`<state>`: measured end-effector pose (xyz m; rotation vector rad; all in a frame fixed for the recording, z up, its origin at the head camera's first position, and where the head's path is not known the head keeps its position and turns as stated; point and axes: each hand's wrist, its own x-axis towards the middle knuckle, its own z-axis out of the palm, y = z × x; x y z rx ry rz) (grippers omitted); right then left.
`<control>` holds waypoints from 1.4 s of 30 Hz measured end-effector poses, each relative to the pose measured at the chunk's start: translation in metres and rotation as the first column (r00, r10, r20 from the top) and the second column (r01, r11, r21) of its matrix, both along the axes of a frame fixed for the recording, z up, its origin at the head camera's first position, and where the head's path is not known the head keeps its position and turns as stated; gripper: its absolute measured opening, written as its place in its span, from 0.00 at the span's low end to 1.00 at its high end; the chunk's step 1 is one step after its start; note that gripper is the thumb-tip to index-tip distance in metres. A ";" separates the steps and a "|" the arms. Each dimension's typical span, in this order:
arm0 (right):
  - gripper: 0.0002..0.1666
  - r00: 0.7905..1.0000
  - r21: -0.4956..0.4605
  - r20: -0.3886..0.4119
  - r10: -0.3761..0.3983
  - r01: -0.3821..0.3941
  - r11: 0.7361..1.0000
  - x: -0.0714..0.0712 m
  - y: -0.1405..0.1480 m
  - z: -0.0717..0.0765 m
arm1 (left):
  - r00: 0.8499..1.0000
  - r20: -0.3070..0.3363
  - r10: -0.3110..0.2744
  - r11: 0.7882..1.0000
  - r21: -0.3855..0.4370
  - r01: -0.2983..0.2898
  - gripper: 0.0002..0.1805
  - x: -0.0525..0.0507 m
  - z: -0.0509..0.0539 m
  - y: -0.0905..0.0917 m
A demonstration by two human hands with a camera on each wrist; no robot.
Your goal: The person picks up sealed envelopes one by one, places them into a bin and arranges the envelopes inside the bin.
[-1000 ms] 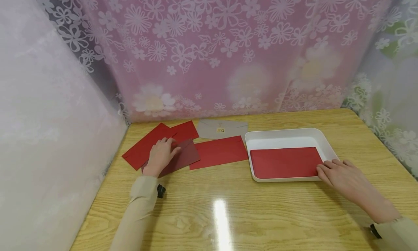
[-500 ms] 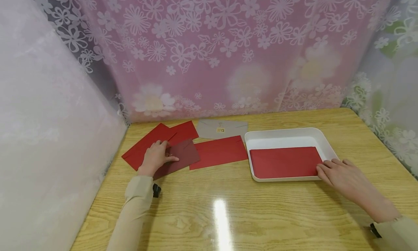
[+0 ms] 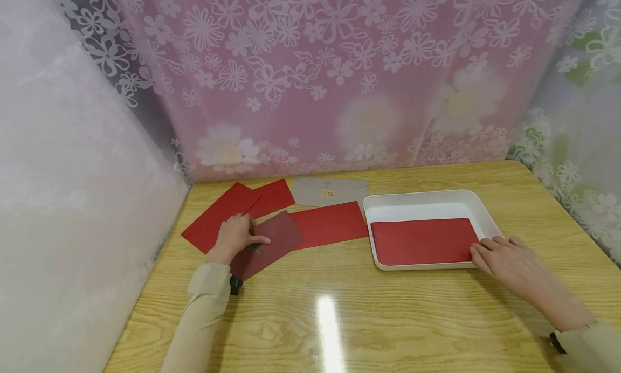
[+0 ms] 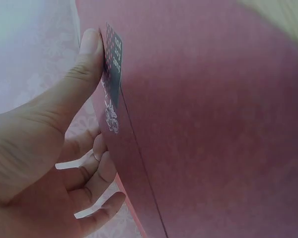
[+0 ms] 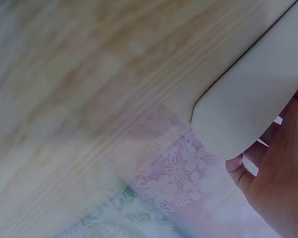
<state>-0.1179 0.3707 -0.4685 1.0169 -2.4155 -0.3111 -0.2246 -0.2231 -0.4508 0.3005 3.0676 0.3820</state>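
Maroon envelope [image 3: 281,234] pinched in left hand [image 3: 236,237], right hand [image 3: 508,264] gripping white tray [image 3: 419,207] by corner, red envelopes [image 3: 426,242] inside.

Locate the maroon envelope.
The maroon envelope is left of centre in the head view, held in the left grip, partly hiding the red envelope beside the white tray.

Maroon envelope [image 3: 281,234], white tray [image 3: 417,206], pink floral curtain [image 3: 310,103]

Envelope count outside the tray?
5: maroon envelope in left hand, grey envelope at back, red envelope left of the white tray, two overlapping red envelopes at far left. Others may be hidden underneath.
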 end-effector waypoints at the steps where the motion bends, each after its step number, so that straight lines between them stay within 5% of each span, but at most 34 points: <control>1: 0.44 1.000 0.002 0.006 -0.005 0.005 1.000 0.000 0.000 0.000 | 1.000 -0.005 -0.004 1.000 -0.002 0.004 0.32 0.000 0.000 0.000; 6: 0.46 1.000 0.010 0.021 -0.015 0.015 1.000 0.000 0.000 0.001 | 0.999 -0.023 -0.027 0.998 0.062 0.028 0.28 0.001 -0.001 0.002; 16: 0.44 1.000 0.001 0.016 0.000 0.000 1.000 0.000 0.002 0.000 | 0.969 -0.208 -0.129 0.976 0.146 0.161 0.11 0.000 0.003 0.010; 25: 0.46 0.999 0.008 0.036 -0.011 0.011 1.000 0.000 0.002 -0.001 | 0.868 -0.448 -0.215 0.959 0.073 0.275 0.11 0.003 0.020 0.022; 42: 0.45 1.000 0.003 0.024 0.000 0.000 1.000 0.000 0.001 0.001 | 0.698 -0.637 -0.328 0.931 -0.091 0.354 0.15 0.005 0.060 0.054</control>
